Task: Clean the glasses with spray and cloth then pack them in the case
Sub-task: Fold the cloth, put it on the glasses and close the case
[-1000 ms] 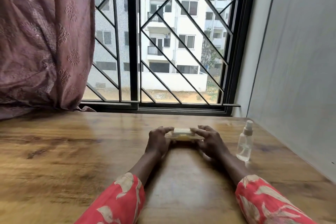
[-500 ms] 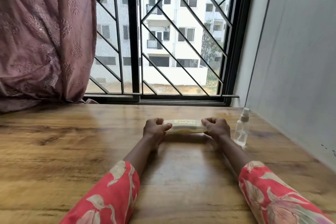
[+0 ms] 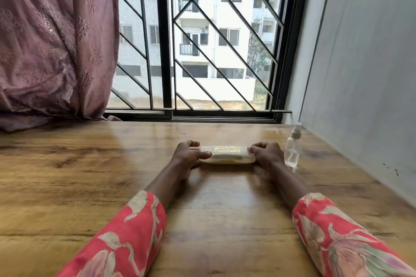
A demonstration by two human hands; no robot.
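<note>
On the worktop (image 3: 90, 186), a pale closed case (image 3: 227, 156) lies flat between two hands. Left hand (image 3: 188, 157) grips its left end, fingers (image 3: 202, 154) curled round it; right hand (image 3: 267, 156) clamps the right end likewise. Just right of the case stands a clear spray bottle (image 3: 292, 148), apart from the right hand. Beyond the case: a barred window (image 3: 166, 51) and a curtain (image 3: 56, 40).

Both forearms, in red floral sleeves (image 3: 126, 236), reach forward over the desk. The left hand (image 3: 186, 157) and the right hand (image 3: 266, 156) face each other, fingers curled, each gripping one end of the case (image 3: 227, 157).
</note>
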